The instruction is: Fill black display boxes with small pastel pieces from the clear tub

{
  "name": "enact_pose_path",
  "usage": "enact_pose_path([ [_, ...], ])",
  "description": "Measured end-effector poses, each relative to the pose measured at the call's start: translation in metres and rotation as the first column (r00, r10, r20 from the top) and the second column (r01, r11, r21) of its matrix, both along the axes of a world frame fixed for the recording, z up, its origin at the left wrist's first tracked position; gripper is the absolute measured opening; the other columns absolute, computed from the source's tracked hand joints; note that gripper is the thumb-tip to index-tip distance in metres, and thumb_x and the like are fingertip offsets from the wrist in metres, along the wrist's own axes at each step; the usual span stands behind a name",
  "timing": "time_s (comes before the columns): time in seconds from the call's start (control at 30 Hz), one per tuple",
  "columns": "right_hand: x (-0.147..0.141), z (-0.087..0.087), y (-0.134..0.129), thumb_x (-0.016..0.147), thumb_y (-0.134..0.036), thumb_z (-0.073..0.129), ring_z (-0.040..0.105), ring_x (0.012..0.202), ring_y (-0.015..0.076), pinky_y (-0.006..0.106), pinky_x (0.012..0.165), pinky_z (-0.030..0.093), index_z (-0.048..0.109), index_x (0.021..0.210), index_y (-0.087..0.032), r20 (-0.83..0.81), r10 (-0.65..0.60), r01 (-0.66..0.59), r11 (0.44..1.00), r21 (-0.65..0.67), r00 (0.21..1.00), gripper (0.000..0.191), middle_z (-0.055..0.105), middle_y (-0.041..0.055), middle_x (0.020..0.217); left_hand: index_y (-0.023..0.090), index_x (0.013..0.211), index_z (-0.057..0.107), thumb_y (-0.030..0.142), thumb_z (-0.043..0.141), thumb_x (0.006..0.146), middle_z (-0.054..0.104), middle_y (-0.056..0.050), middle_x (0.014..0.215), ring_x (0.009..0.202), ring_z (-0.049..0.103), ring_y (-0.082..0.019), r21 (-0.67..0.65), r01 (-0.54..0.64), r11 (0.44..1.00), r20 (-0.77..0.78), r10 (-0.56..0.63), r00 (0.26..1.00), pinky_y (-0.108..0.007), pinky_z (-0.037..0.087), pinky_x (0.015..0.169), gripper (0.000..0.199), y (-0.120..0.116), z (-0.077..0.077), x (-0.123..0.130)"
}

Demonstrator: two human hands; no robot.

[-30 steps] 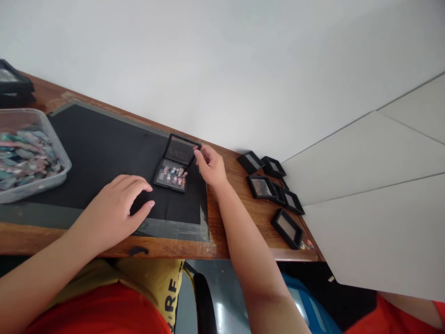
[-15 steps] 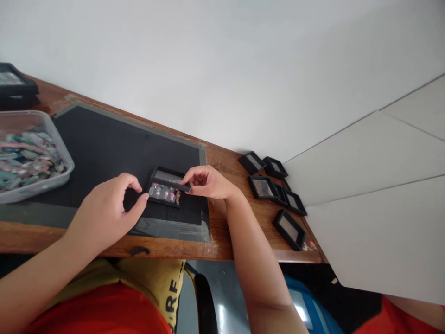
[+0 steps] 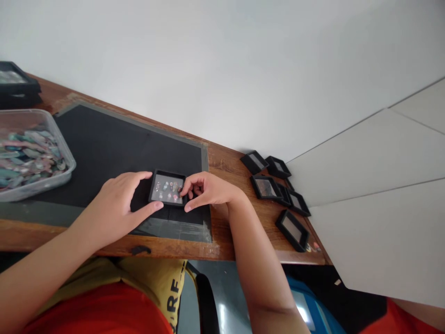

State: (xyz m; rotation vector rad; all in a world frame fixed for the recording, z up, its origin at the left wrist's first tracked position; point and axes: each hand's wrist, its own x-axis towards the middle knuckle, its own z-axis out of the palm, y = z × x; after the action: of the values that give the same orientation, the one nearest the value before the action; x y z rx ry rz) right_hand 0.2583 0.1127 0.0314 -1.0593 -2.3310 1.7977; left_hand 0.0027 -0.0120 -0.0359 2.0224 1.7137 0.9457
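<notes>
A small black-framed box point(image 3: 168, 203) lies flat on the black mat point(image 3: 114, 144), with rows of small decorated pieces showing under its clear window. My left hand point(image 3: 116, 206) is at the box's left side, thumb and forefinger spread apart, the thumb tip at its lower left edge. At the right edge of the box is my right hand point(image 3: 208, 191), its thumb apart from the fingers and a fingertip on the window; nothing is held in it.
A clear plastic tub point(image 3: 66, 171) of loose coloured pieces stands at the left, with stacked black boxes point(image 3: 21, 93) behind it. Several black boxes point(image 3: 292, 229) lie on the wooden table point(image 3: 225, 162) at the right. Another person's red sleeve point(image 3: 399, 320) shows at bottom right.
The box's lid, tilted up before under my right fingers, is now down flat over the pieces. My left hand has moved slightly right, its fingers opened wider around the box.
</notes>
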Motion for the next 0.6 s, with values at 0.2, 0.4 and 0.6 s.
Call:
enact_pose_path([
  [0.2, -0.0009, -0.0003, -0.0007, 0.056, -0.034, 0.101, 0.051, 0.059, 0.0057, 0.020, 0.056, 0.037, 0.074, 0.088, -0.017, -0.005, -0.009, 0.009, 1.000, -0.014, 1.000, 0.045, 0.066, -0.0065, 0.070, 0.015, 0.142, 0.058, 0.068, 0.052, 0.096, 0.067, -0.019, 0.143, 0.133, 0.062, -0.041, -0.052, -0.032, 0.998, 0.052, 0.034, 0.998, -0.066, 0.048, 0.114, 0.070, 0.0026, 0.0031, 0.0000],
  [0.4, -0.0020, 0.0001, -0.0021, 0.056, -0.037, 0.101, 0.053, 0.061, 0.0070, 0.021, 0.056, 0.037, 0.074, 0.087, -0.017, 0.015, -0.021, 0.021, 1.000, 0.007, 1.000, 0.046, 0.065, -0.0061, 0.070, 0.018, 0.139, 0.059, 0.067, 0.057, 0.094, 0.068, -0.018, 0.140, 0.131, 0.062, -0.040, -0.035, -0.027, 0.999, 0.045, 0.028, 0.999, -0.064, 0.048, 0.112, 0.067, 0.0045, 0.0003, -0.0010],
  [0.6, -0.0020, 0.0003, -0.0021, 0.058, -0.039, 0.100, 0.053, 0.063, 0.0080, 0.021, 0.058, 0.038, 0.074, 0.087, -0.018, 0.022, -0.003, 0.002, 0.999, 0.043, 1.000, 0.044, 0.063, -0.0066, 0.069, 0.020, 0.137, 0.061, 0.067, 0.058, 0.094, 0.069, -0.017, 0.137, 0.130, 0.061, -0.040, -0.051, -0.017, 0.999, 0.043, 0.019, 0.999, -0.064, 0.049, 0.111, 0.064, 0.0058, -0.0016, -0.0035],
])
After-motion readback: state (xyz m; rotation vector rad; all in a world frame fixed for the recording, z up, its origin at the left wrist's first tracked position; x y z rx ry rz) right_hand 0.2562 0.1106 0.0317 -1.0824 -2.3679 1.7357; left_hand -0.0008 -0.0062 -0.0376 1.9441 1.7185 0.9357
